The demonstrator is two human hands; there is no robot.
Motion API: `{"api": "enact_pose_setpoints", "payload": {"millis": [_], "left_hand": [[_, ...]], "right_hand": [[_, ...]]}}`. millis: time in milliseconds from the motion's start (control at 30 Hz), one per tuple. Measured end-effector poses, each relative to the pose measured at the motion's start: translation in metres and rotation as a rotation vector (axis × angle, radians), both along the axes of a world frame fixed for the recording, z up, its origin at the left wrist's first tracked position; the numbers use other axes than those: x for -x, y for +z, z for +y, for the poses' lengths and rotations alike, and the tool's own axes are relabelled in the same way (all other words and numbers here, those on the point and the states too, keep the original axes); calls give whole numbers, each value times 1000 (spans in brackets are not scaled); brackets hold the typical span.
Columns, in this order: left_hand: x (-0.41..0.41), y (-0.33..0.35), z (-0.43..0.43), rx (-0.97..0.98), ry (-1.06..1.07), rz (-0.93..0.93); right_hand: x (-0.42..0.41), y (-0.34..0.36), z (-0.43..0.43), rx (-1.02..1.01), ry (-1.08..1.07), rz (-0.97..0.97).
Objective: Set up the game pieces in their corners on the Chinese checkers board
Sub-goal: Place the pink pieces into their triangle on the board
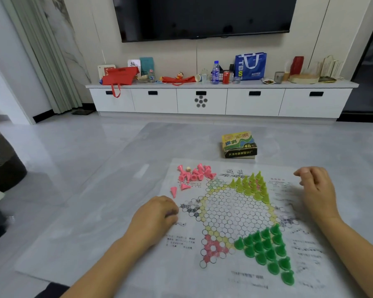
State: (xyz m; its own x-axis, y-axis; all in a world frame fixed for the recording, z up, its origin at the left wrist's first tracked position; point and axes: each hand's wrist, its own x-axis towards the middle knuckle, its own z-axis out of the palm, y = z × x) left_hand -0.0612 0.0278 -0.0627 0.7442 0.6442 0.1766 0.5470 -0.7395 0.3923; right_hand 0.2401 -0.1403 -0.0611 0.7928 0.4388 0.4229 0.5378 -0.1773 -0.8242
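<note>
The left hand (154, 214) rests curled, fingers tucked, on the left edge of the thin paper checkers board (235, 214) at lower centre; whether it holds anything is hidden. The right hand (317, 188) hovers loosely curled, empty, at the board's right. Yellow-green cone pieces (251, 186) and dark green cone pieces (267, 250) fill two corners; pink cone pieces (194, 174) lie heaped upper left on the grey tiled floor (73, 168).

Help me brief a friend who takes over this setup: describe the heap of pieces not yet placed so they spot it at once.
Start at the paper game sheet on the grey floor and go to its far left corner, across from the small game box. There lies the heap of pink pieces, mostly toppled. Unlike the yellow-green pieces and dark green pieces, which stand upright in their corners, these lie loose off the printed star.
</note>
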Motion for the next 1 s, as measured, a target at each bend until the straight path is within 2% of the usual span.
{"api": "enact_pose_setpoints", "payload": {"millis": [100, 200, 400, 533, 767, 1000], "left_hand": [[-1, 1, 4, -16, 139, -149], [-7, 2, 17, -19, 156, -140], [-13, -8, 30, -59, 144, -21], [-18, -14, 33, -65, 115, -13], [-21, -13, 38, -69, 107, -27], [-22, -12, 36, -43, 112, -90]], "right_hand": [[8, 7, -1, 26, 74, 28], [20, 15, 4, 118, 196, 16], [58, 33, 45, 469, 420, -224], [78, 33, 85, 645, 474, -412], [118, 19, 145, 767, 655, -659], [119, 23, 147, 779, 692, -583]]}}
